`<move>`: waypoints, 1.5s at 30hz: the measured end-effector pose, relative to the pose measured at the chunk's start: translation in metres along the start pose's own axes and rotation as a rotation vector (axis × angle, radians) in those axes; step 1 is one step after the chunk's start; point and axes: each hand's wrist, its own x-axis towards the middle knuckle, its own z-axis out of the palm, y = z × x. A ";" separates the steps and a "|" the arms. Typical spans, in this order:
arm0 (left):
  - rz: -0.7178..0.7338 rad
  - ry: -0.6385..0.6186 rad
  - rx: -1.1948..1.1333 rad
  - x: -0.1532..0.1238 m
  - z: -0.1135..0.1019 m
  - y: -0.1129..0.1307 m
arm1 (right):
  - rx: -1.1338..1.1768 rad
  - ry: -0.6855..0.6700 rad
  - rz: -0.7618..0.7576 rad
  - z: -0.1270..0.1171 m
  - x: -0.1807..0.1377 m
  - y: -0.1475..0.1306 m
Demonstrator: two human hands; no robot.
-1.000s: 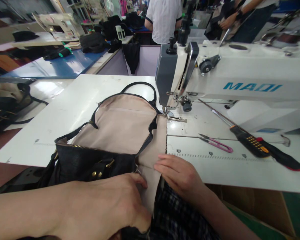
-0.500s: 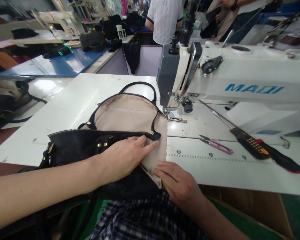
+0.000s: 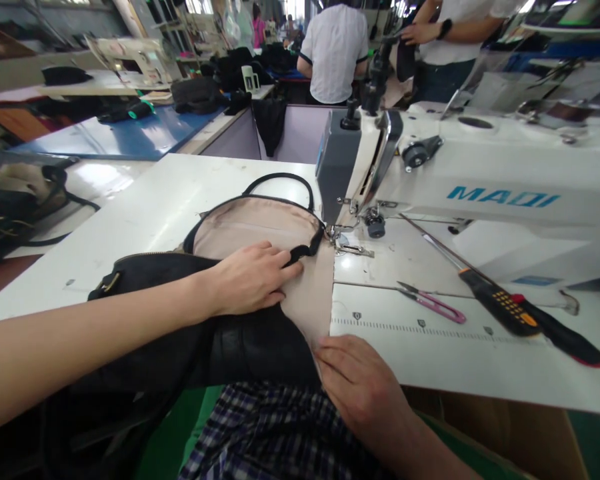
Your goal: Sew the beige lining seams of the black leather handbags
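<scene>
A black leather bag (image 3: 250,343) with a beige lining (image 3: 260,230) lies on the white sewing table (image 3: 145,213), its lining edge under the presser foot (image 3: 341,239) of a white sewing machine (image 3: 480,187). My left hand (image 3: 253,277) lies flat on the lining and the bag's black edge, fingers stretched toward the needle. My right hand (image 3: 363,390) rests at the table's front edge, fingers flat, pressing the lower end of the lining strip (image 3: 313,303).
Pink thread snips (image 3: 433,300) and a black and red screwdriver (image 3: 525,310) lie on the table right of the needle. Another bag (image 3: 10,207) sits at the far left. Other people (image 3: 335,50) stand behind the machine. A blue table (image 3: 125,133) holds dark goods.
My left hand has slid forward onto the lining near the needle. The bag has shifted up the table, and my right hand stayed on the lining's lower end.
</scene>
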 end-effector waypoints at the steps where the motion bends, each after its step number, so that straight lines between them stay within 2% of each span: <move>1: 0.021 0.019 0.048 -0.001 -0.001 0.001 | -0.017 0.003 0.001 -0.001 0.001 0.000; 4: 0.152 0.088 0.169 0.000 0.001 0.005 | -0.031 -0.016 -0.020 -0.004 0.003 0.002; 7: 0.256 0.098 0.044 0.003 0.006 0.003 | -0.033 -0.025 -0.054 -0.007 0.005 0.007; 12: 0.176 -0.054 -0.378 0.001 0.002 -0.002 | -0.084 -0.006 -0.084 -0.010 0.005 0.016; 15: 0.175 -0.122 -0.486 0.003 -0.003 -0.001 | -0.115 0.000 -0.069 -0.011 0.003 0.022; 17: 0.165 -0.143 -0.511 0.008 -0.005 -0.002 | -0.135 -0.045 -0.065 -0.013 0.002 0.027; 19: 0.167 -0.135 -0.524 0.013 -0.007 -0.006 | -0.153 -0.080 -0.070 -0.013 0.004 0.031; 22: 0.156 -0.111 -0.534 0.019 -0.010 -0.013 | -0.181 -0.059 -0.076 -0.011 0.011 0.038; 26: 0.105 -0.233 -0.511 0.025 -0.011 -0.022 | -0.175 -0.023 -0.050 -0.012 0.023 0.048; 30: 0.073 -0.323 -0.497 0.037 -0.009 -0.036 | -0.128 -0.057 -0.026 -0.017 0.031 0.063; 34: 0.072 -0.284 -0.529 0.051 -0.005 -0.052 | -0.160 -0.094 -0.062 -0.016 0.036 0.080; 39: 0.084 -0.317 -0.473 0.063 0.004 -0.072 | -0.215 -0.085 -0.095 -0.009 0.045 0.103; 43: 0.110 -0.217 -0.399 0.076 0.012 -0.097 | -0.229 -0.037 -0.084 -0.006 0.055 0.115; 45: 0.129 -0.185 -0.305 0.079 0.004 -0.107 | -0.233 -0.020 -0.082 -0.005 0.059 0.118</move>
